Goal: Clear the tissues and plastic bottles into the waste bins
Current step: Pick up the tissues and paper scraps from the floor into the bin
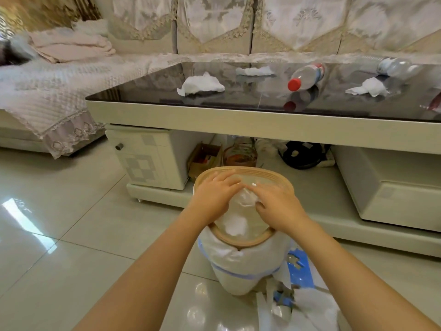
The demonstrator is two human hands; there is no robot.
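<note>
A waste bin (241, 243) with a beige rim and a white plastic liner stands on the floor in front of the table. White tissue (235, 226) lies inside it. My left hand (213, 195) and my right hand (276, 207) lie over the bin's mouth with fingers stretched out, a crumpled white tissue (247, 199) between them. On the dark glass table (148, 88) lie three tissues: a near-left tissue (202, 85), a far tissue (254, 70) and a right tissue (368, 89). A red-capped plastic bottle (306, 76) and a clear bottle (396, 65) lie there on their sides.
A covered sofa (47, 91) with a folded blanket (71, 47) stands to the left and behind the table. Under the table are a drawer unit (148, 156), a cardboard box (204, 158) and a black object (300, 155). Loose plastic bags (305, 309) lie on the tiles at lower right.
</note>
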